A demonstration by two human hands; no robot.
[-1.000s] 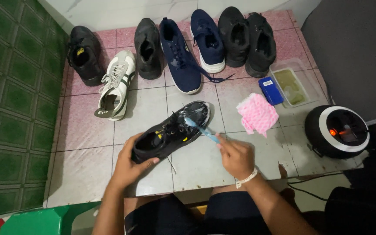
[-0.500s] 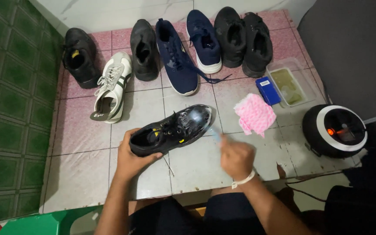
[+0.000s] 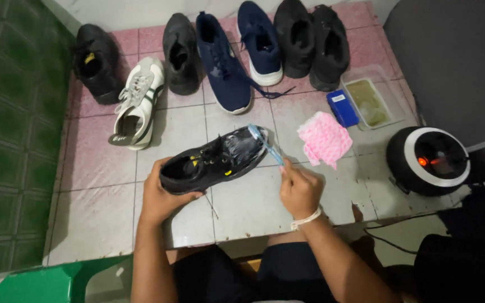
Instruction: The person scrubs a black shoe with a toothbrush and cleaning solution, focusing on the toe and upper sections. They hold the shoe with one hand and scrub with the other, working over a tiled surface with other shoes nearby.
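Left grip [image 3: 161,193] on shoe [image 3: 214,160], box [image 3: 342,108] (blue)

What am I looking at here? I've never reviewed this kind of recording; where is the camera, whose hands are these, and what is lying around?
There is no machine: a person works with bare hands, and the single camera sits on their head, looking down. The left hand grips a black shoe at its heel end, above a pink tiled surface. The right hand holds a blue toothbrush with its head at the shoe's toe. Beside it lie a pink cloth, a small blue box and a clear tray of yellowish liquid. Along the back stand more shoes: black ones, a navy pair and one white sneaker. A round black and white device sits at the right.
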